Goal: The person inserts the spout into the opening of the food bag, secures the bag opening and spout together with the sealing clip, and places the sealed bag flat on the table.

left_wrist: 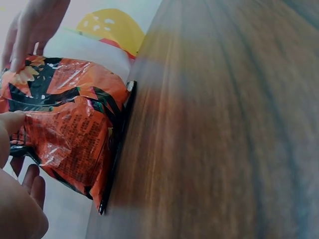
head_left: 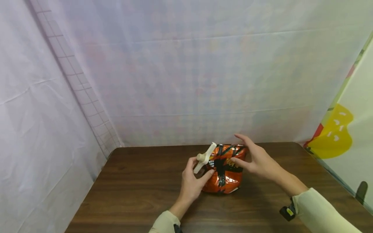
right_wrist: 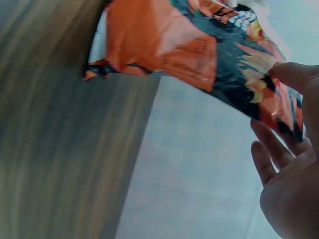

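A shiny orange and black snack bag (head_left: 222,176) stands on the table, its lower edge touching the wood in the left wrist view. Along its upper left edge runs a white bag clip (head_left: 207,157) with a round cap. My left hand (head_left: 190,184) holds the bag's left side, thumb on the front, fingers partly hidden behind. At the upper right corner, my right hand (head_left: 259,161) has its thumb on the printed front. Its other fingers reach behind the bag in the right wrist view (right_wrist: 294,164), and the index finger sticks up above the edge.
The brown wooden table (head_left: 134,187) ends just behind the bag at a pale hanging curtain (head_left: 175,81). Another white sheet (head_left: 38,113) hangs on the left. A yellow printed shape (head_left: 332,139) shows on the right-hand sheet.
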`<state>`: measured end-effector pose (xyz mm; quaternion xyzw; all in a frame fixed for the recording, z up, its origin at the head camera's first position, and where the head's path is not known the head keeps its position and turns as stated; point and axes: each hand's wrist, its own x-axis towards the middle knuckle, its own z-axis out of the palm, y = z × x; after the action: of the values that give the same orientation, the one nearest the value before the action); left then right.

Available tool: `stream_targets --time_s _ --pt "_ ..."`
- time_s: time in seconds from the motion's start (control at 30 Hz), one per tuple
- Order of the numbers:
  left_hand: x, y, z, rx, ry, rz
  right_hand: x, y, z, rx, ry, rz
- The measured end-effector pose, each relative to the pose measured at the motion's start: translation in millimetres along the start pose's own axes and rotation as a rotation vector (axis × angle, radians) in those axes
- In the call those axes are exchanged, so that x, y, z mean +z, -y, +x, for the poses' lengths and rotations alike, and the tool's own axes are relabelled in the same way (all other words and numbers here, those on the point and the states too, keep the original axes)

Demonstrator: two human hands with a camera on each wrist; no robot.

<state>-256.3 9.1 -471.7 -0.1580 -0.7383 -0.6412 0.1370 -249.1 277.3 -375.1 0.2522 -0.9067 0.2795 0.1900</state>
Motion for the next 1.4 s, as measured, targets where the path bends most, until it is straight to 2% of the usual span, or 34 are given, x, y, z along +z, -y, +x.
stream_targets --time_s 0.17,0.4,0.7,0.87,1.03,1.4 --pt "-3.3 5.4 -1.3 0.007 0.001 0.065 5.2 -9.6 -16.8 0.104 -0.008 0.055" --pt "-8.0 12.4 -1.7 0.036 0.025 0.083 19.7 -24.6 -35.9 0.052 -0.079 0.076" --pt "-10.8 12.6 -1.1 0.057 0.018 0.161 41.5 -28.4 -54.2 0.096 -0.029 0.16" --pt "-11.7 10.6 -1.9 0.039 0.044 0.151 53.0 -29.8 -58.4 0.094 -0.038 0.216" --pt "-12.2 9.6 -2.7 0.031 0.063 0.133 57.3 -31.8 -58.6 0.095 -0.054 0.228" --pt "-11.8 8.4 -3.5 0.035 0.05 0.125 58.1 -33.0 -59.2 0.093 -0.09 0.207"
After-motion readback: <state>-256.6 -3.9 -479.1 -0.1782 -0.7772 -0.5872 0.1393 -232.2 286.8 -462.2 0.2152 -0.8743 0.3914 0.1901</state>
